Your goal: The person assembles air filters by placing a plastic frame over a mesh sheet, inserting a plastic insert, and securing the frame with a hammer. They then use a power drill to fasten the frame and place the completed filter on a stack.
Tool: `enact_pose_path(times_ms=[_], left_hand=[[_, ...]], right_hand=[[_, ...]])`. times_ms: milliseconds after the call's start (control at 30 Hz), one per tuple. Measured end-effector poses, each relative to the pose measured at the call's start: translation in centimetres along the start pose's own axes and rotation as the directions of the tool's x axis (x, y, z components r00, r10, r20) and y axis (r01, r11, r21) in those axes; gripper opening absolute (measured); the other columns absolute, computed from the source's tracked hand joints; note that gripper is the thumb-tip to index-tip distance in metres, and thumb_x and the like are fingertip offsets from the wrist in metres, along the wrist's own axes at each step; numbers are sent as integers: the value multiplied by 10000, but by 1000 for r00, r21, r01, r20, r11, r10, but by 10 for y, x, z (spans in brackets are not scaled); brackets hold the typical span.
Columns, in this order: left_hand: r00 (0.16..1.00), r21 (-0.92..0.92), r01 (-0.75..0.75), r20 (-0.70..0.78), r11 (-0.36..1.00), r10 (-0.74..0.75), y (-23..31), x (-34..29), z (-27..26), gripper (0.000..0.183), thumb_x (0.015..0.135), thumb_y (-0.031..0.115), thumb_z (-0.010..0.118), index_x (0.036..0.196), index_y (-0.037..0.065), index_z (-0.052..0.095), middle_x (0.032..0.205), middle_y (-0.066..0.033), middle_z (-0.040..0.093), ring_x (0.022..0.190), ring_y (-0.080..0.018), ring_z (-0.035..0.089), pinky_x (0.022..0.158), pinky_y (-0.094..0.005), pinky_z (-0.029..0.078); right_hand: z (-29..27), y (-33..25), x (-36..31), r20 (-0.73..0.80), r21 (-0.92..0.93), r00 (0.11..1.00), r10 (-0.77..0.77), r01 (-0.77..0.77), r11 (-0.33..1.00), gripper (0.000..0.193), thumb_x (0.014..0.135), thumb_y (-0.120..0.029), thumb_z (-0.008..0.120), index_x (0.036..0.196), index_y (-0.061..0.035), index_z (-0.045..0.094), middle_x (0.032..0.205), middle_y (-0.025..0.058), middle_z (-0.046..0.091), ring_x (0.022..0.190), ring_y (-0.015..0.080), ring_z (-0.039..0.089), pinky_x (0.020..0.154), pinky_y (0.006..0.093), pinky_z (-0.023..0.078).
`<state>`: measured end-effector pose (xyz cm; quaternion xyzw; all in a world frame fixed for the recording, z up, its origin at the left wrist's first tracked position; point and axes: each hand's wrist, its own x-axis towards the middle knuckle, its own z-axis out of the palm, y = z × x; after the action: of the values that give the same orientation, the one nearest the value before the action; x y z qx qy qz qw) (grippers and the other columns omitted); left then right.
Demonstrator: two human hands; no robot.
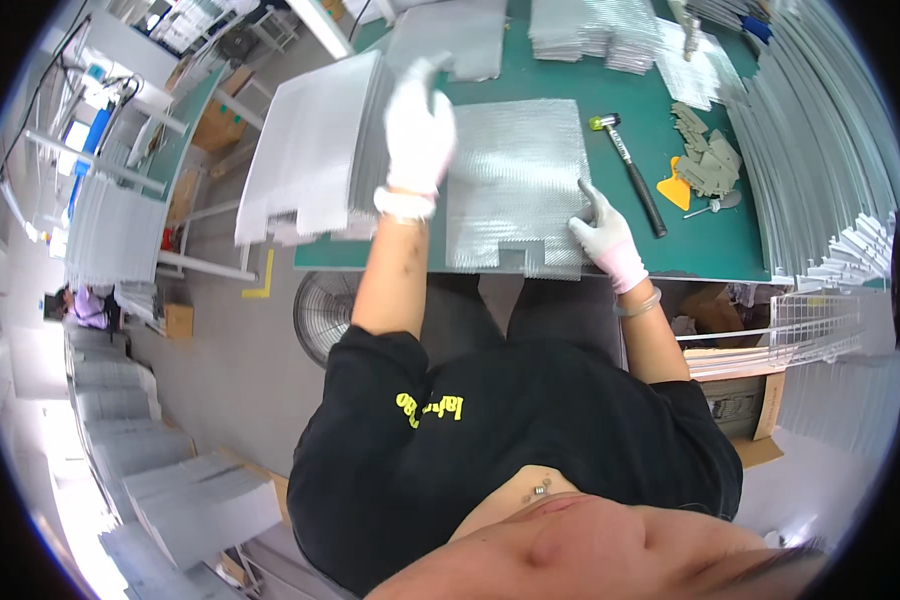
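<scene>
Sheet, long axis pointing away, notched end near; left hand released; right hand at edge, cannot tell grip.

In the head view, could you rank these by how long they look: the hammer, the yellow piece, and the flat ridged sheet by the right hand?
1. Ridged sheet, clearly the largest
2. Hammer
3. Yellow piece, clearly the shortest
</scene>
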<state>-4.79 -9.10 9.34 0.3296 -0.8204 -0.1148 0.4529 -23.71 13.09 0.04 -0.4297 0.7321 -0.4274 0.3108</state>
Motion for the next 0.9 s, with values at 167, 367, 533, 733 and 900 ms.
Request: enact_pose_path(times_ms=[167,367,533,733,900], left_hand=[[992,136,-110,83,985,99,25,-167,-22,282,871,101,625,1144,39,662,1156,-153,661,1137,-353,595,1003,-445,452],[886,-268,11,450,963,115,60,-300,-58,265,857,112,648,1114,53,666,1140,-107,675,1112,-313,612,989,-439,467],[775,-403,175,620,898,127,72,-346,-57,279,909,189,617,1149,53,663,1156,-111,674,1132,-296,606,1010,-418,448],[736,-398,257,671,881,88,72,-362,-57,313,930,215,576,1177,41,661,1165,-134,675,1127,-301,613,1016,-409,453],[706,-422,367,707,829,47,64,-381,-54,343,942,231,550,1193,21,653,1162,-160,675,1127,-317,616,1013,-411,467]], right_hand=[[4,13,11,25,-138,982,-186,188,972,541,829,-225,636,1353,-95,587,1133,215,681,1052,321,664,957,367,496],[5,16,15,42,-249,972,-230,233,940,519,836,-237,649,1329,-79,612,970,153,698,903,225,671,853,330,517],[0,38,34,67,-189,963,-261,269,944,526,847,-190,665,1354,-63,600,885,85,684,814,137,637,761,281,503],[-6,39,53,88,-154,984,-156,168,974,502,863,-150,683,1347,-46,601,971,92,695,876,123,635,806,253,496],[-2,23,54,63,-257,980,-190,200,945,555,870,-182,700,1396,-73,562,1000,93,689,883,123,623,835,262,493]])
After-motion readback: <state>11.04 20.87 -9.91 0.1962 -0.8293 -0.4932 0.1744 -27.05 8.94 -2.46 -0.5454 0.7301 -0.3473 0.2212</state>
